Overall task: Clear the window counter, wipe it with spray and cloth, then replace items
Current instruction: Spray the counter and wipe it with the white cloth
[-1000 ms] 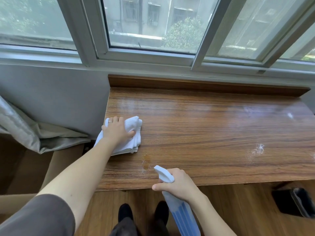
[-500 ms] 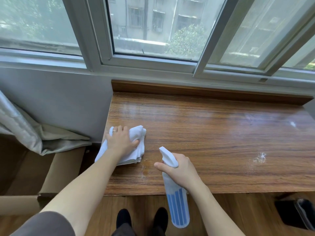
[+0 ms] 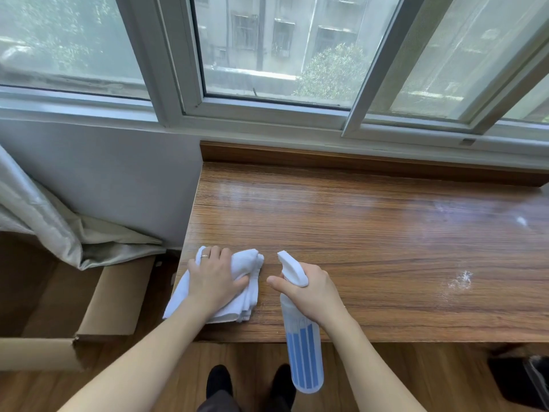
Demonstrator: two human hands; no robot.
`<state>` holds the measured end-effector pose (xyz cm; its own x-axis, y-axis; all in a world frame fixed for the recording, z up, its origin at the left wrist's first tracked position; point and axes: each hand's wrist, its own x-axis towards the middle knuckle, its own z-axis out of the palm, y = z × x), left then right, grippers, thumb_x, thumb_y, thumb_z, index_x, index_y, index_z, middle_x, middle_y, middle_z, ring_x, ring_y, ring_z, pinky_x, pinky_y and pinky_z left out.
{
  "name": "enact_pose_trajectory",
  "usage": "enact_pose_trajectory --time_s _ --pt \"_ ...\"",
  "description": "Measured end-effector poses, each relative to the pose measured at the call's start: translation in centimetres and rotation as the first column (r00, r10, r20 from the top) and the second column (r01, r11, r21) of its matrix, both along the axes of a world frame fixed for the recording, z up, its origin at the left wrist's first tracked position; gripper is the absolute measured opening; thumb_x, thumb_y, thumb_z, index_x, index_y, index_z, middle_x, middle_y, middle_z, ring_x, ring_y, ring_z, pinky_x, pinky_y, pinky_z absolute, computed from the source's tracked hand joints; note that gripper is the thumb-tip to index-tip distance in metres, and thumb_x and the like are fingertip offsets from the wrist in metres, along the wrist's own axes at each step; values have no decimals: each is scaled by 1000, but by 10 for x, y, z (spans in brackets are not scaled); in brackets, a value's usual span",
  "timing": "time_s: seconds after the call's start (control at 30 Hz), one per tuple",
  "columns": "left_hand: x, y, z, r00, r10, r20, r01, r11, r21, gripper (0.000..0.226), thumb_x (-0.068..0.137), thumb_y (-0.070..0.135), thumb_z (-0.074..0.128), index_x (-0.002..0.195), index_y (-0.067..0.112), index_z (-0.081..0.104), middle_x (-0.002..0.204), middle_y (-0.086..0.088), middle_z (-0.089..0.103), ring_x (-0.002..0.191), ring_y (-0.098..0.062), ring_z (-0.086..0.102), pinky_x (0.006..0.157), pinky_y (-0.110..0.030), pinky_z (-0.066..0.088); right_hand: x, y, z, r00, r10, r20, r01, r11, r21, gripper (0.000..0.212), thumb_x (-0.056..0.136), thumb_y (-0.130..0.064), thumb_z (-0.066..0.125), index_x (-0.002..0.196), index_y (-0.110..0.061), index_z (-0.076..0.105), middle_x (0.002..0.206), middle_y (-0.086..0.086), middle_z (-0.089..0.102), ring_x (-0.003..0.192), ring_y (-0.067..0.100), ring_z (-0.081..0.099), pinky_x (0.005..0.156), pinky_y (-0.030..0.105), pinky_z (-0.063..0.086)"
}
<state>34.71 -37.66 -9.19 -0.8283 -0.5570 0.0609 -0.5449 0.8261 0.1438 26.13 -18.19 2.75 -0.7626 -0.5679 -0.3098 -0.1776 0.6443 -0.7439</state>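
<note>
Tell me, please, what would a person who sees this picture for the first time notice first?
Two bare hands over a wooden counter below a window: the left hand presses a white cloth near the counter's front left corner, and the right hand grips a spray bottle with blue stripes, its nozzle pointing away from the person. Further right on the wood lies a white patch, perhaps spray foam.

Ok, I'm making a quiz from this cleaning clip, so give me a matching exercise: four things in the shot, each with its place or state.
Things:
1. white cloth
2. spray bottle
3. cardboard box
4. white residue spot

Places or states:
A. on the floor left of the counter
B. under the left hand
C. on the counter's right part
D. gripped by the right hand

Pairs: 1-B, 2-D, 3-A, 4-C
</note>
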Motion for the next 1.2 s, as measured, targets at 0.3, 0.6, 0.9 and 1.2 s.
enact_pose_trajectory --time_s 0.3,0.6,0.9,1.2 --pt "-57 -17 23 983 84 163 -107 984 142 56 83 61 50 119 18 47 125 0 48 118 -23 46 92 -49 37 1 6 1 1000 -14 -3 14 1000 5 55 81 -58 71 81 -4 60 67 -4 54 61 8 46 59 27 37" --pt "11 42 11 996 -77 46 74 996 56 49 63 60 49 90 20 58 94 2 58 92 -25 58 69 -42 40 -4 10 4 999 -38 -33 38 999 8 50 83 -54 71 76 -6 59 63 -5 52 58 8 45 58 27 36" --pt "52 71 0 988 -154 -28 154 988 3 47 58 63 53 82 22 58 87 4 57 86 -25 58 64 -40 38 -4 2 8 1000 -16 -17 16 1000 6 53 82 -55 71 78 -4 59 64 -3 53 59 10 45 57 28 35" --pt "-21 28 12 996 21 90 -23 1000 20 54 73 65 47 95 17 59 99 0 60 95 -26 59 74 -44 40 -4 3 13 1000 -30 8 30 999 30 40 84 -49 72 64 -21 51 62 -7 53 59 8 46 59 28 36"
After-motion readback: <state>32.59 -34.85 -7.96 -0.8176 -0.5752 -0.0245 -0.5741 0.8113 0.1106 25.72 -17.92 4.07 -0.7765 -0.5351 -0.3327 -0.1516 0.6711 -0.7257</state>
